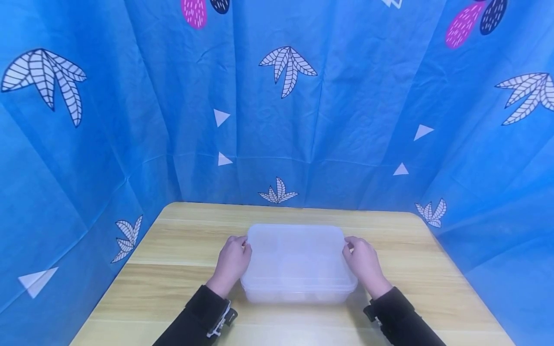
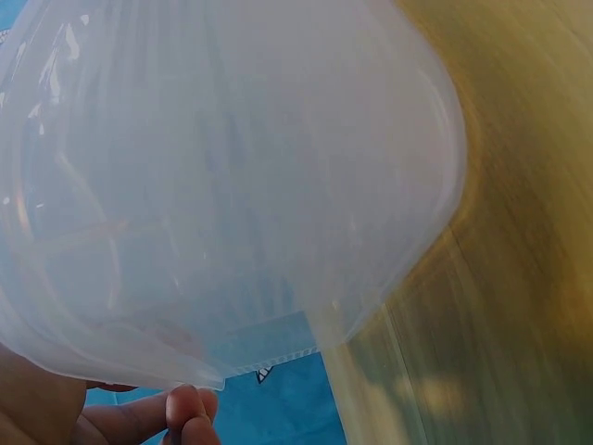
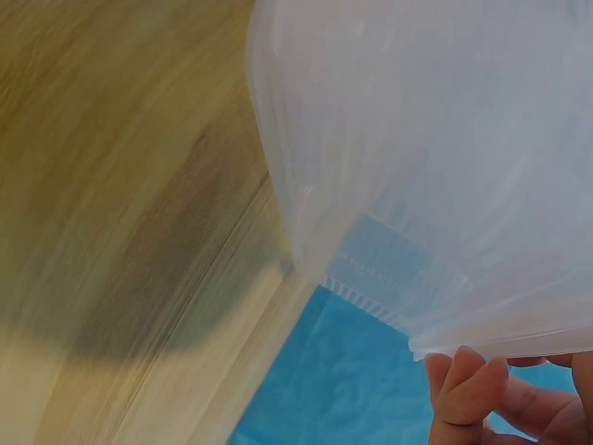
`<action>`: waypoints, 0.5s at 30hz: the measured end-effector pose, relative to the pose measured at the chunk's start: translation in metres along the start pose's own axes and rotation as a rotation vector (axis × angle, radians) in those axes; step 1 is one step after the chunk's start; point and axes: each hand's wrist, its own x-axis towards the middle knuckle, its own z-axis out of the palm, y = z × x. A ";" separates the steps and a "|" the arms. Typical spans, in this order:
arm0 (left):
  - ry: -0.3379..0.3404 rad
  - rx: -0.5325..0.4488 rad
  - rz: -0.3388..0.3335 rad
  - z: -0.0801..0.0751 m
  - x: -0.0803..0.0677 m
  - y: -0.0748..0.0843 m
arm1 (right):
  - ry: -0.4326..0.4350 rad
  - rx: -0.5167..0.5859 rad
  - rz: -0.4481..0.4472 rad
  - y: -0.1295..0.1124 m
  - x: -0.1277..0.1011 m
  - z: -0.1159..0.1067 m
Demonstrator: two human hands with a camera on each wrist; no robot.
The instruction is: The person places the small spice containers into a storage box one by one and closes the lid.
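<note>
A frosted, translucent plastic storage box with a flat lid is between the two hands in the head view. My left hand pinches the lid rim near the far left corner; its curled fingertips show at that rim in the left wrist view. On the opposite side, my right hand grips the rim near the far right corner, with bent fingers against it in the right wrist view. Whether the box touches the table is hard to tell. Its inside is only a blur through the plastic.
The box is over a light wood-grain table with rounded far corners. Blue patterned curtains hang close behind the table and along both sides. Dark sleeves and wrist straps cover the forearms.
</note>
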 end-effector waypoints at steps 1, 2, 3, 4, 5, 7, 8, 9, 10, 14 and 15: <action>-0.001 0.000 0.000 0.000 0.000 0.000 | 0.000 0.000 0.000 0.000 0.000 0.000; 0.000 0.000 -0.003 0.000 0.000 0.000 | 0.000 0.001 0.000 0.000 0.000 0.000; 0.001 0.001 -0.002 0.001 0.000 0.000 | -0.001 0.001 0.000 0.001 0.000 0.001; 0.003 0.002 0.004 0.000 0.000 0.000 | 0.000 0.001 -0.001 0.001 0.000 0.001; 0.003 0.004 0.006 0.001 0.000 0.000 | 0.002 0.001 0.001 0.001 0.001 0.001; 0.002 0.008 0.003 0.001 0.000 0.000 | 0.004 0.002 -0.001 0.002 0.000 0.001; 0.003 0.010 0.005 0.001 0.000 -0.001 | 0.005 0.001 -0.003 0.002 0.000 0.001; 0.003 0.011 0.005 0.001 0.001 -0.001 | 0.006 0.001 -0.004 0.002 0.000 0.001; 0.002 0.012 0.005 0.001 0.001 -0.001 | 0.008 0.001 -0.005 0.002 0.000 0.000; 0.003 0.013 0.006 0.002 0.001 -0.002 | 0.011 0.004 -0.005 0.003 0.001 0.001; 0.004 0.013 0.009 0.002 0.001 -0.002 | 0.013 0.005 -0.006 0.003 0.001 0.001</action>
